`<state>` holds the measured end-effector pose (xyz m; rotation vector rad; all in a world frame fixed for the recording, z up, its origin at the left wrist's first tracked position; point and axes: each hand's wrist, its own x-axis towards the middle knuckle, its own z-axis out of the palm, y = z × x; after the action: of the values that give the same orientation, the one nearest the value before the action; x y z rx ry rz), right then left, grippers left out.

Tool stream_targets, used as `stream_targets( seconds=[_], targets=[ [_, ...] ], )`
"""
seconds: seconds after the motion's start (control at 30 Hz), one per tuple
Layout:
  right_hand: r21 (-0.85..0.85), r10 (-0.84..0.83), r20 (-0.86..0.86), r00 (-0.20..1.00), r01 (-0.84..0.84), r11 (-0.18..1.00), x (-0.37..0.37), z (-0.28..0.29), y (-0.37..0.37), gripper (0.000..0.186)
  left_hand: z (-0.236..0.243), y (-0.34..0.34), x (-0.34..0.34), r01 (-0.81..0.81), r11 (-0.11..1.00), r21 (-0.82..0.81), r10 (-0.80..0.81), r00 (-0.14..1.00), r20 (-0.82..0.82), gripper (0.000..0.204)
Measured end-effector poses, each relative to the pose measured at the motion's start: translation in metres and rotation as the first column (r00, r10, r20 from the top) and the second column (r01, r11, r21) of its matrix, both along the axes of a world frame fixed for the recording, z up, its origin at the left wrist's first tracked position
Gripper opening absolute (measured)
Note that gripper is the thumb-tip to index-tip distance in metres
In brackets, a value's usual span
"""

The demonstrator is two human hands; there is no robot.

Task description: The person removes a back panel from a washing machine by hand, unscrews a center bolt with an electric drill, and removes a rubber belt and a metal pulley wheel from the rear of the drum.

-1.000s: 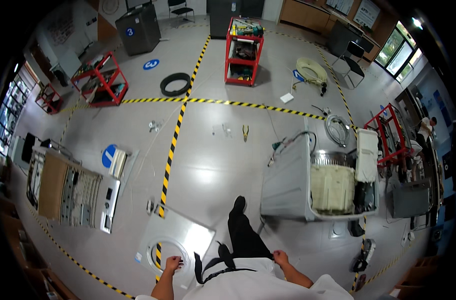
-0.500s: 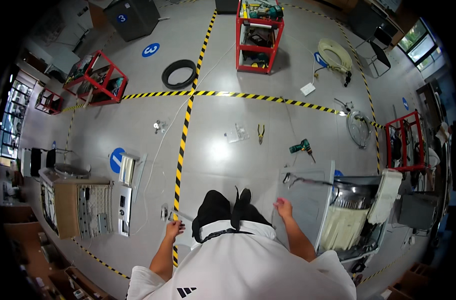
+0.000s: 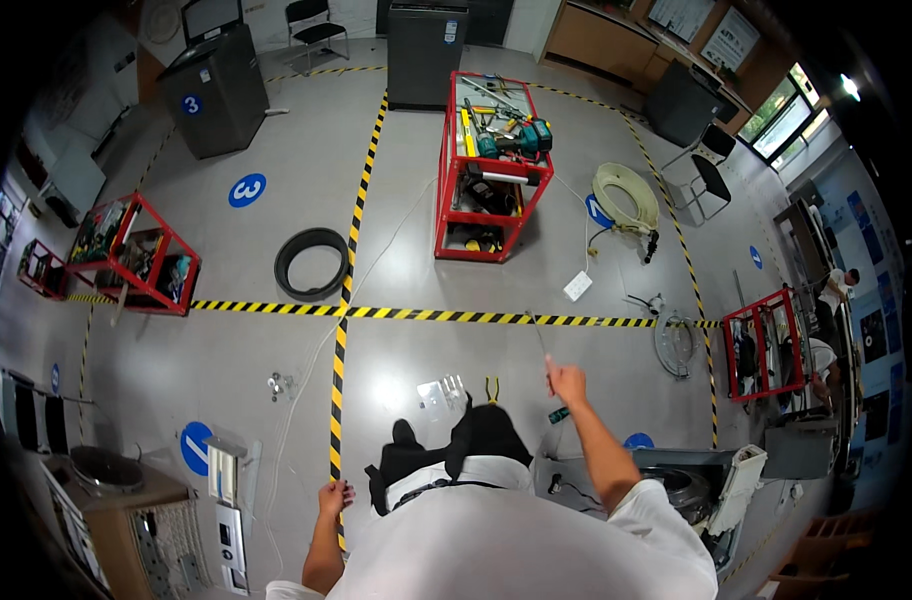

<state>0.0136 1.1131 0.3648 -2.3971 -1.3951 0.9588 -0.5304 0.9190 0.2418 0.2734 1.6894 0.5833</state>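
Your left hand (image 3: 336, 497) and right hand (image 3: 566, 383) look empty, half-curled; a careless step could catch the pliers (image 3: 493, 397).

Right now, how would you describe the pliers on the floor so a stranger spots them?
Find the red cart straight ahead. Below it in view, nearer than the striped floor tape and left of the right hand, lie the pliers. Their yellow handles set them apart from the clear packets to their left.
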Motion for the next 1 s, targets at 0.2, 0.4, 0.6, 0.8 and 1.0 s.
stream_targets(
  seconds=[0.2,0.4,0.6,0.8,1.0],
  targets=[
    [0.417,0.122,0.187,0.975,-0.191,0.888,0.042,-0.024,0.201,0.039,0.045,0.12,-0.013,-0.208,0.956,0.205,0.221,0.974,-0.042,0.024],
    [0.429,0.275,0.329,0.904,-0.402,0.809,0.073,-0.014,0.461,0.055,-0.007,0.081,0.024,-0.422,0.905,-0.062,0.407,0.898,-0.164,0.02],
    [0.358,0.351,0.566,0.746,-0.606,0.711,0.088,-0.018,0.688,0.06,0.034,0.095,0.187,-0.017,0.956,-0.292,-0.002,0.998,-0.063,0.026],
    [0.026,0.564,0.601,0.566,-0.72,0.694,0.112,-0.087,0.773,0.062,0.079,0.163,0.237,-0.026,0.98,-0.198,0.066,0.978,0.198,0.041],
    [-0.108,0.662,0.559,0.499,-0.748,0.655,0.105,-0.077,0.793,0.055,0.131,0.301,0.282,-0.525,0.84,-0.133,0.51,0.85,-0.133,0.035]
  ],
)
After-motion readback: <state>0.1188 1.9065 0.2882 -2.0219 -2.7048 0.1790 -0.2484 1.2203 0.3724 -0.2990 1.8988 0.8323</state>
